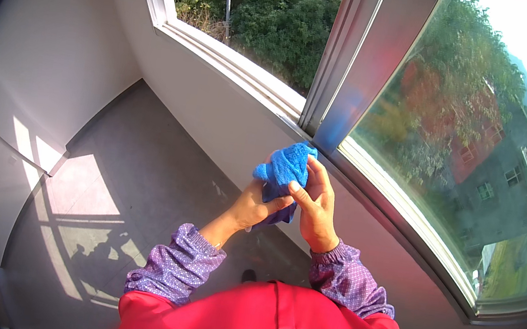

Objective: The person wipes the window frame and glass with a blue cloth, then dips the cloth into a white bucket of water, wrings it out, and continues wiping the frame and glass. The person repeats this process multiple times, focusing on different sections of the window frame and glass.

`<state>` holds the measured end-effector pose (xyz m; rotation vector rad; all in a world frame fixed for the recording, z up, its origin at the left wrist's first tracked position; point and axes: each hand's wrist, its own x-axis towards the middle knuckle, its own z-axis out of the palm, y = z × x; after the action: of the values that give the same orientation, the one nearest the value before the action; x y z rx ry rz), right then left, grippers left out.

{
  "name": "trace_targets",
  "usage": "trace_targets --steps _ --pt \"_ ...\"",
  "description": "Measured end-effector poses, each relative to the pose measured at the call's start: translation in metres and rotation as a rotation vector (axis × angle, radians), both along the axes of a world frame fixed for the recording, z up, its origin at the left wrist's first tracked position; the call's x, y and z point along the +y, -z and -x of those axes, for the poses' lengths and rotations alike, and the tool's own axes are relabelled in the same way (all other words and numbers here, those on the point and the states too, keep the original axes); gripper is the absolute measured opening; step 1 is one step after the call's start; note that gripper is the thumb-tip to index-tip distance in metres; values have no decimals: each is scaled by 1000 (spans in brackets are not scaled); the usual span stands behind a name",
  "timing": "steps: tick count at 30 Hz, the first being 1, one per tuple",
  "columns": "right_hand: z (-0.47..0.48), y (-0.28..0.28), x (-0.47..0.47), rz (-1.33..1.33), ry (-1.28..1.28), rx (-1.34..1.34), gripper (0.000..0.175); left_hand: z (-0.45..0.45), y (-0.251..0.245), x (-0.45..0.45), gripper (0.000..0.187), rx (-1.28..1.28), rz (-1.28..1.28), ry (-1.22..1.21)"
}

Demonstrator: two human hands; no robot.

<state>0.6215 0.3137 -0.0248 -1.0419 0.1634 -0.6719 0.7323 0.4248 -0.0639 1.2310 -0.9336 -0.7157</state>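
Note:
A bunched blue cloth (288, 165) is held between my two hands, just in front of the lower window frame. My left hand (253, 205) grips it from the left and below, and part of the cloth covers those fingers. On the right side, my right hand (318, 201) has its thumb and fingers on the cloth. Part of the cloth hangs down between my hands. Both forearms wear purple patterned sleeves.
The metal window frame (324, 97) stands close beyond my hands, with an opening to its left and a glass pane (444, 153) to its right. Below runs a pale wall (202, 96) above the grey floor (160, 151). Another pale wall (55, 37) is at the left.

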Motion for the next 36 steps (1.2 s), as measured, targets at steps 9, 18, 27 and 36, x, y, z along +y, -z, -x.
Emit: trace_targets --steps 9,18,27,36 --pt "15 4 -33 173 -41 168 19 -39 -26 43 49 -187 -198 -161" --pt "25 -1 -56 708 206 280 17 -50 -53 42 41 -361 -70 -247" --pt "-30 11 -17 -67 118 73 16 -155 -50 54 35 -24 70 -39" --pt "-108 7 40 -12 9 233 38 -322 -114 52 52 212 444 126"
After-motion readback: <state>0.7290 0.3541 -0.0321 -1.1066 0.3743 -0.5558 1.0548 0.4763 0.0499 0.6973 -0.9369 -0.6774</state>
